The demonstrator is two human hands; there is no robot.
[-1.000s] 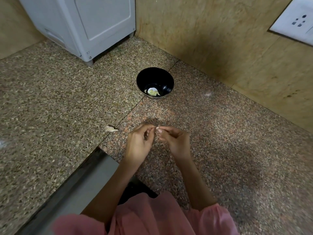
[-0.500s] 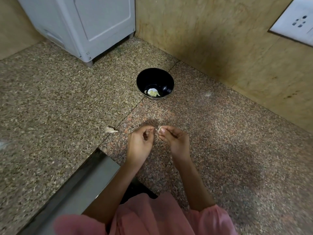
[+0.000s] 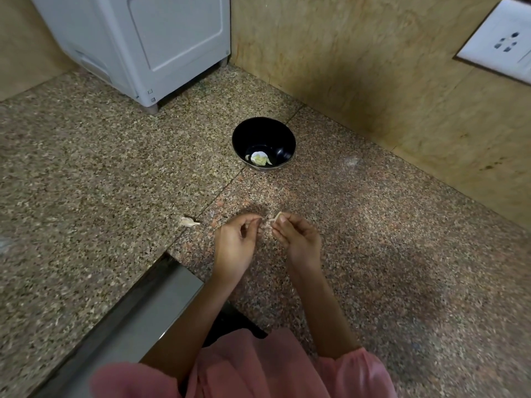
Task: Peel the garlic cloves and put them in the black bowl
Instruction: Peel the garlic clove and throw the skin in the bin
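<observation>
Small pale garlic clove (image 3: pixel 267 225), both grips pinching it: we reckon left hand (image 3: pixel 234 242) steadies, right hand (image 3: pixel 298 239) tears skin away.

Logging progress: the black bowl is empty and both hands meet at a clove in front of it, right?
Not quite. The head view shows the black bowl is not empty: pale garlic pieces lie in its bottom. The left hand and right hand do meet at a clove in front of it.
</observation>
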